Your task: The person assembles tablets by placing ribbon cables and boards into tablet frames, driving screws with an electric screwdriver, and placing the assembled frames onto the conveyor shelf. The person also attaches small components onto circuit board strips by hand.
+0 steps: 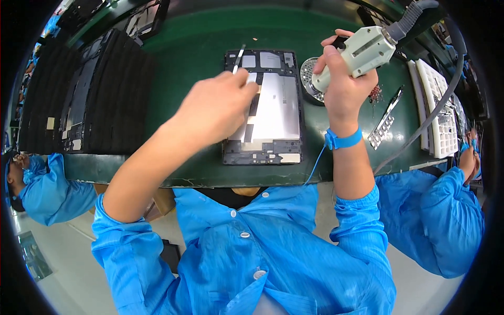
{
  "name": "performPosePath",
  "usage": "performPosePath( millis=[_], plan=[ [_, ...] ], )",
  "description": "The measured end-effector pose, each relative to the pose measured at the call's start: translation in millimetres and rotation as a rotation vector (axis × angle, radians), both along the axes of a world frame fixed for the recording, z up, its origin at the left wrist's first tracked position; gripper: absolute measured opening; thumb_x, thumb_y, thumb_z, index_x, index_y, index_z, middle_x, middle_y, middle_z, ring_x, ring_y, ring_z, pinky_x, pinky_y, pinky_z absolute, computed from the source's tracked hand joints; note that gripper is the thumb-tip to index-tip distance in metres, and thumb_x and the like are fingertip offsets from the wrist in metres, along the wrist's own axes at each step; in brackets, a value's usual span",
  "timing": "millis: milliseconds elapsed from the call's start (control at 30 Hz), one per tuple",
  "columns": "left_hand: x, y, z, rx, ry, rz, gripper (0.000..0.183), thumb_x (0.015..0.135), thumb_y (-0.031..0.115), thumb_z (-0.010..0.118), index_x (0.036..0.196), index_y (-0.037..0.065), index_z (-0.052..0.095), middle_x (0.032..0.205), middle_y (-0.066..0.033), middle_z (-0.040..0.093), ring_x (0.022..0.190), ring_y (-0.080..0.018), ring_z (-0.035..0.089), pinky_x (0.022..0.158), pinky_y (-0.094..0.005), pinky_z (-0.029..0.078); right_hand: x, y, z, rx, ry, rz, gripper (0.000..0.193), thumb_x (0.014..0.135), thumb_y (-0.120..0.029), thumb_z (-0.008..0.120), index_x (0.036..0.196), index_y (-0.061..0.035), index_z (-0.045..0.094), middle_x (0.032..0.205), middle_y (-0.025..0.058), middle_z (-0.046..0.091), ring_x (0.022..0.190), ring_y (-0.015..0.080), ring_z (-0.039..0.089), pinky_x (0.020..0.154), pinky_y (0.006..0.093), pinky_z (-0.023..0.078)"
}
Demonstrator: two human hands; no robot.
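A tablet (275, 107) without its back cover lies on the green bench in front of me, its silver inner panel and black frame showing. My left hand (218, 102) is over its left edge, the fingers pinched round a pair of tweezers (240, 59) whose tip points away from me. The hand hides part of the tweezers. To the right of the tablet, my right hand (346, 86) grips a pale hot air gun (369, 51). Its front end is tilted down at a round perforated metal holder (306, 77). A blue wrist strap (344, 139) circles my right wrist.
Black slotted racks (113, 100) with tablet parts stand at the left. Right of my hand lie a metal strip of small parts (386, 118) and some reddish bits (375, 94). A grey cable (436, 113) runs past white trays (442, 110). Blue-clad people sit on both sides.
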State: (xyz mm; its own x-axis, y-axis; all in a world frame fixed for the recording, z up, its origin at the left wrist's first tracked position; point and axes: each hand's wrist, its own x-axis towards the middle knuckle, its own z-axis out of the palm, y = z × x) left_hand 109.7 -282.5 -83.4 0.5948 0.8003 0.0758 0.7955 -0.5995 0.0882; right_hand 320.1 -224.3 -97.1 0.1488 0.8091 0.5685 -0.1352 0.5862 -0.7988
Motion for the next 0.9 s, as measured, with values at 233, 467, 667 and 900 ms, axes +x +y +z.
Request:
performPosePath(
  millis=[233, 467, 667, 900],
  plan=[
    [-3, -24, -1, -0.206, -1.005, 0.081, 0.027, 0.069, -0.005, 0.065, 0.094, 0.002, 0.057, 0.098, -0.0070, 0.058, 0.085, -0.0124, 0.060, 0.063, -0.0254, 0.050, 1, 2, -3, 0.041, -0.009, 0.001, 0.028, 0.082, 0.002, 0.060, 0.110, 0.0080, 0.055, 0.088, 0.0125, 0.063, 0.056, 0.0149, 0.059, 0.052, 0.0268, 0.048],
    [15, -53, -55, -0.416, -1.322, 0.153, 0.025, 0.073, -0.004, 0.068, 0.094, 0.002, 0.057, 0.103, -0.0097, 0.062, 0.087, -0.0125, 0.062, 0.073, -0.0257, 0.052, -9, -10, 17, -0.113, 0.134, 0.007, 0.028, 0.081, 0.006, 0.060, 0.108, 0.0025, 0.055, 0.082, 0.0063, 0.060, 0.056, 0.0114, 0.056, 0.049, 0.0234, 0.046],
    [13, -69, -58, -0.209, -0.962, 0.184, 0.013, 0.073, -0.001, 0.071, 0.083, 0.001, 0.063, 0.096, -0.0113, 0.067, 0.078, -0.0193, 0.065, 0.068, -0.0283, 0.052, -5, -9, 14, -0.070, 0.085, 0.016, 0.027, 0.080, 0.007, 0.059, 0.106, 0.0032, 0.055, 0.079, 0.0054, 0.060, 0.056, 0.0098, 0.056, 0.050, 0.0225, 0.046],
    [20, -75, -33, -0.173, -0.929, -0.041, 0.016, 0.071, -0.002, 0.073, 0.087, 0.001, 0.068, 0.097, -0.0119, 0.067, 0.076, -0.0239, 0.063, 0.067, -0.0315, 0.052, -6, 4, 5, -0.061, 0.065, -0.001, 0.026, 0.080, 0.007, 0.059, 0.105, 0.0034, 0.055, 0.078, 0.0055, 0.060, 0.055, 0.0096, 0.056, 0.050, 0.0221, 0.046]
  ],
)
